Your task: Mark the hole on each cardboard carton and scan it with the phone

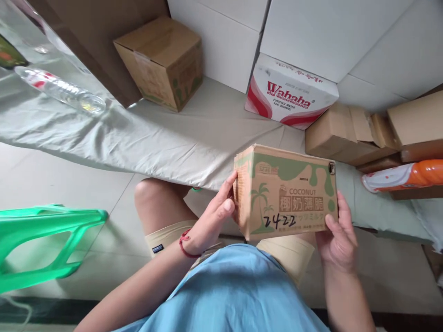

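Coconut box in both hands, not set down on the cloth

The coconut box (pixel 290 193) is off the cloth (pixel 221 120), just in front of its near edge and over the person's lap. The left hand (pixel 209 223) presses its fingers on the left side, thumb spread from them; the right hand (pixel 341 244) is clamped on the lower right corner, thumb on the printed face and fingers behind. By the look of it, picking up is done and putting down is not. Whether the box is sealed cannot be told: the flaps are turned away.

The printed face reads "COCONUT" above "椰奶薄脆", with a line of Japanese below and "2422" in black handwriting; the faint mark at its upper left is not legible.

By the cloth's back edge, the white box (pixel 290 94) says "Wahaha" and "PURIFIED WATER FOR DRINKING". Left of it along that edge, a brown box (pixel 157 60) has a similar green print, its words too small to read. No wording can be read on the orange bottle (pixel 404 175) towards the cloth's right end, or on the clear bottle (pixel 62 90) towards its left end.
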Demonstrator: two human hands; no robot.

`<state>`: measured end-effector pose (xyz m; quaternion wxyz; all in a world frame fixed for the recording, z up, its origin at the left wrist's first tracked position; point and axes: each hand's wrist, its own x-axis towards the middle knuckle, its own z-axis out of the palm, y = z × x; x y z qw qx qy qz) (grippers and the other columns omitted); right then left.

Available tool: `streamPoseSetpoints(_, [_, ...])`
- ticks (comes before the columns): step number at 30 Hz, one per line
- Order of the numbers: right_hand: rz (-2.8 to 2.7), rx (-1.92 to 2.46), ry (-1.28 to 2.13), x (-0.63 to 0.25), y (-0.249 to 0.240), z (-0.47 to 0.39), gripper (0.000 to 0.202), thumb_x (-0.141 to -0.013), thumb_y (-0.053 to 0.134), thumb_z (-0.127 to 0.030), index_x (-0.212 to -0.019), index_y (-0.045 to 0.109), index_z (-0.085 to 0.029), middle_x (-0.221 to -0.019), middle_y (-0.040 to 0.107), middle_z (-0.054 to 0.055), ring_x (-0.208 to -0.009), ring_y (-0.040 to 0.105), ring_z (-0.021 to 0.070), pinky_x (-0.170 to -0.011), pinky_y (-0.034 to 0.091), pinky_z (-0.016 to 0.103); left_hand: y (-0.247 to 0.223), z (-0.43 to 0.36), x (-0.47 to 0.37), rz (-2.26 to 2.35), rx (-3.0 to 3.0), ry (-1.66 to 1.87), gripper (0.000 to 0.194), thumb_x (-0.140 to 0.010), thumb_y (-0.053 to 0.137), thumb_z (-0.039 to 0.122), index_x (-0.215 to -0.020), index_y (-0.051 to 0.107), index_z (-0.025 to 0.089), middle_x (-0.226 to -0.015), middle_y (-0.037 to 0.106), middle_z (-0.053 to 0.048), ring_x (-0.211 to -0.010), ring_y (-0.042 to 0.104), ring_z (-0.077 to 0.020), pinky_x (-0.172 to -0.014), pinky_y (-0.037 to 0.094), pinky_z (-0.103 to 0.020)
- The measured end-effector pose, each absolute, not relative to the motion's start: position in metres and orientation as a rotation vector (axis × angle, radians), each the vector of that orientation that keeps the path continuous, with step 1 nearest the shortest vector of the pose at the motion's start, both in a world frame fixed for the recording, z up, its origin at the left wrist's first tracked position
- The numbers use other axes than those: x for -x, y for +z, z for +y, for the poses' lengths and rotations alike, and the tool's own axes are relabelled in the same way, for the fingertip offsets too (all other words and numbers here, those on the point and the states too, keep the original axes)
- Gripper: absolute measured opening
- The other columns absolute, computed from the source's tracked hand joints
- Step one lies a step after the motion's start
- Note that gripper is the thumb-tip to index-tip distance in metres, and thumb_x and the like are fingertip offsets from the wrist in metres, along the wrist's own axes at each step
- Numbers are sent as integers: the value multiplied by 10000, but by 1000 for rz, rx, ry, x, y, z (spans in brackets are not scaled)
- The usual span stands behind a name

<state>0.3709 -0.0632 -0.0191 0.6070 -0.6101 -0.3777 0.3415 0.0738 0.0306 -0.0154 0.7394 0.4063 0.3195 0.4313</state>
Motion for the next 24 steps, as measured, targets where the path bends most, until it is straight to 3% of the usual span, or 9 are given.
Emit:
streamPoseSetpoints(6, [-1039, 1411, 708, -379, -17, -79, 700, -934, 760, -297, -1593, 581, -447, -1662, 596, 36, -1503, 594, 313, -1199, 535, 571, -36, 31, -67, 604, -712, 875, 1023, -753, 980, 571, -1622, 499, 328, -1618, 623, -139, -1518, 575, -443, -1234, 525, -580])
streamPoseSetpoints(13, [-1032, 1329, 730, -385, -17, -97, 627, -948, 711, -197, -1516, 671, -459, -1569, 692, -19, -1444, 665, 250, -1132, 607, 472, -68, 22, -67, 581, -698, 939, 1046, -655, 1043, 410, -1557, 545, 227, -1464, 732, -169, -1390, 676, -435, -1129, 596, -507])
streamPoseSetpoints(16, [-1238, 1296, 728, -377, 0, -104, 590, -994, 650, -188, -1542, 671, -406, -1647, 624, -18, -1519, 615, 245, -1167, 605, 435, -82, 25, -68, 469, -424, 855, 873, -756, 944, 429, -1524, 606, 186, -1346, 802, -162, -1257, 761, -425, -1085, 624, -538])
streamPoseSetpoints(19, [-1627, 1186, 581, -360, 26, -102, 536, -1006, 623, -190, -1521, 701, -318, -1594, 672, 35, -1530, 607, 284, -1263, 544, 518, -101, 28, -65, 381, -231, 807, 762, -817, 856, 433, -1501, 658, 163, -1225, 851, -138, -1117, 820, -398, -1064, 640, -552])
streamPoseSetpoints(24, [-1954, 1089, 101, -335, 58, -84, 491, -958, 681, -102, -1436, 739, -201, -1383, 793, 100, -1342, 733, 308, -1119, 649, 579, -124, 26, -53, 426, -76, 951, 562, -847, 827, 397, -1376, 769, 218, -1203, 868, -63, -1076, 834, -319, -1068, 641, -430])
